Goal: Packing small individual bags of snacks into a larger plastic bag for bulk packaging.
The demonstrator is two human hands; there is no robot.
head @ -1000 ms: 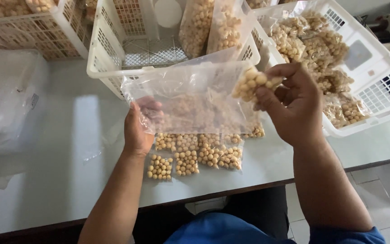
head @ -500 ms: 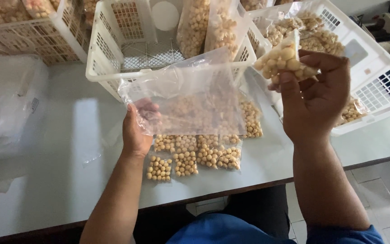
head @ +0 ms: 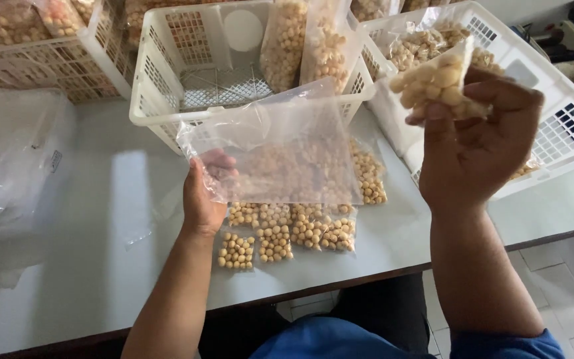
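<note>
While the left hand (head: 204,193) pinches the left edge of a big clear bag (head: 277,153), holding it up flat over the surface (head: 88,266), the right hand (head: 476,143) is raised to the right, fingers closed around a small packet (head: 436,83) of pale round snacks. The bag looks empty, its mouth edge toward the middle crate (head: 167,80). The packet sits above the right crate (head: 559,126), well apart from the bag.

Under the bag, small packets (head: 280,236) of the same snacks lie in a loose cluster on the surface, near the front edge; one more packet (head: 370,176) lies just right of the bag. The middle crate is white, mostly bare inside, with two tall filled bags (head: 307,43) standing at its right wall. The right crate holds a pile of filled packets. A third crate (head: 41,46) at top left also holds snack bags. A heap of clear plastic (head: 8,159) lies at far left on the surface.
</note>
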